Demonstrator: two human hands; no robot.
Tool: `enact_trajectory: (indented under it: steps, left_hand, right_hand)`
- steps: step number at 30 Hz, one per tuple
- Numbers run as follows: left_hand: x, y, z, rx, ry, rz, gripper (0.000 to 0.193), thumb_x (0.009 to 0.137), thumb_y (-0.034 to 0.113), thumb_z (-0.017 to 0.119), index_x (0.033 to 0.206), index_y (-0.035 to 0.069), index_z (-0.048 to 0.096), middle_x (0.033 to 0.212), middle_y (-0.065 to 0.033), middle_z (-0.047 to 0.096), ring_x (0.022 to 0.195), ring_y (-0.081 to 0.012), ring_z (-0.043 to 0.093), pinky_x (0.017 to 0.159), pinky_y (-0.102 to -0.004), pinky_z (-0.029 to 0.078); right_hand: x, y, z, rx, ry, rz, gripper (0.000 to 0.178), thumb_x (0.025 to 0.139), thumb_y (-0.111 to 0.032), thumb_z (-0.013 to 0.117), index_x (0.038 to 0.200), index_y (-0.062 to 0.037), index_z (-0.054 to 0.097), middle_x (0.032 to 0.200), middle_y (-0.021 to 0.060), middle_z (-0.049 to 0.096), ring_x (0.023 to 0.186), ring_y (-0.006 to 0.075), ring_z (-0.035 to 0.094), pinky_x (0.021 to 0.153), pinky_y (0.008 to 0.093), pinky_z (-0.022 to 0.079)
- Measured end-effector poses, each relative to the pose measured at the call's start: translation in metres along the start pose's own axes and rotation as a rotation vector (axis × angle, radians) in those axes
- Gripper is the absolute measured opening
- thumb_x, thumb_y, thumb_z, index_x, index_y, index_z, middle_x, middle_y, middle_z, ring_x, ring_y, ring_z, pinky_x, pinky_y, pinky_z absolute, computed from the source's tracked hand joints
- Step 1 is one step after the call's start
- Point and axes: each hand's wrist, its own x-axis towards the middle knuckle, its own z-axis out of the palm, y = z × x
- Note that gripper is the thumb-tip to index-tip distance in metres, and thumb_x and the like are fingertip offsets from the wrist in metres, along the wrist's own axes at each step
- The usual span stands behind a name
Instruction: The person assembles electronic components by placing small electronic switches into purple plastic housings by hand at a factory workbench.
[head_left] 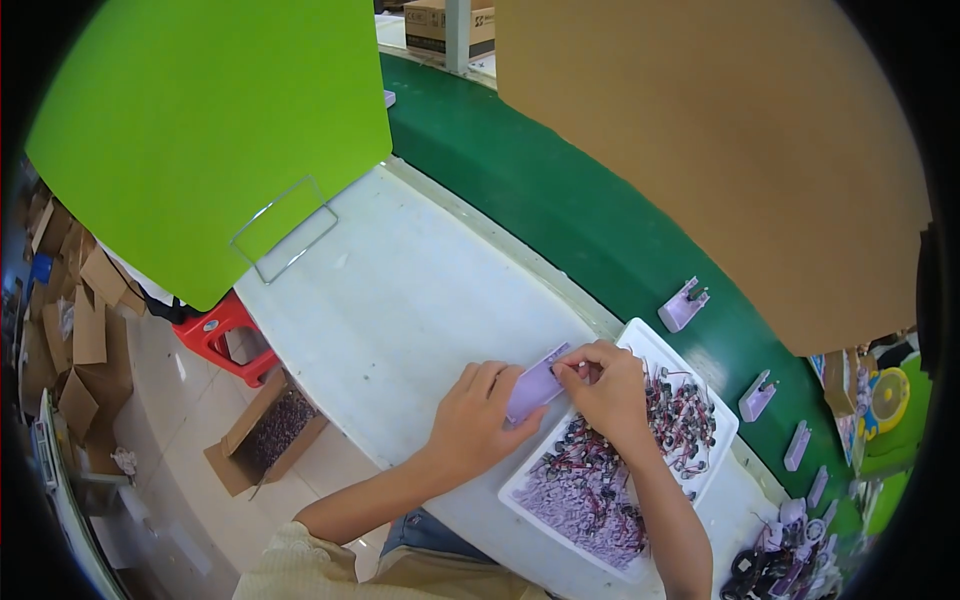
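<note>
Stretching beyond the white tray (pixel 640 335), a green belt (pixel 560 180) bears several purple shells (pixel 683 308); another is in hand.

The tray holds a heap of wired parts (pixel 680 420), so plenty of work seems left; whether the belt's shells are finished cannot be told. The left hand (pixel 475 420) grips the held shell (pixel 535 388) at the tray's left edge; the right hand (pixel 612 390) pinches at its upper end, any small piece there hidden. That shell looks partway done.
</note>
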Motion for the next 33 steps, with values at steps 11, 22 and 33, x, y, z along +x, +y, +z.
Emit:
enact_trajectory:
  steps: [11,22,33]
  left_hand:
    - [0.004,-0.001,0.000,0.008,0.006,0.017,0.043,0.073,0.023,0.079,0.107,0.003,0.061,0.099,-0.0102,0.059,0.088,-0.0285,0.058,0.072,-0.0368,0.051]
    - [0.003,-0.003,0.002,0.048,0.007,0.042,0.045,0.069,0.018,0.079,0.107,0.002,0.061,0.099,-0.0108,0.059,0.085,-0.0283,0.058,0.071,-0.0359,0.051]
    - [0.005,0.000,0.002,0.038,-0.036,0.044,0.045,0.070,0.019,0.079,0.107,0.002,0.060,0.099,-0.0126,0.059,0.090,-0.0315,0.058,0.076,-0.0394,0.051]
  right_hand:
    - [0.003,-0.002,0.000,-0.019,0.022,0.020,0.008,0.073,-0.010,0.075,0.078,-0.0050,0.073,0.068,0.0091,0.061,0.054,0.0174,0.053,0.051,0.0304,0.041]
    - [-0.002,-0.020,0.015,-0.323,0.053,-0.016,0.005,0.071,-0.008,0.069,0.075,-0.0061,0.066,0.077,0.0097,0.061,0.064,0.0297,0.062,0.056,0.0396,0.048]
    - [-0.002,-0.021,-0.006,-0.208,-0.061,0.011,0.016,0.074,-0.015,0.073,0.087,-0.0056,0.069,0.079,0.0108,0.063,0.071,0.0297,0.065,0.062,0.0403,0.051]
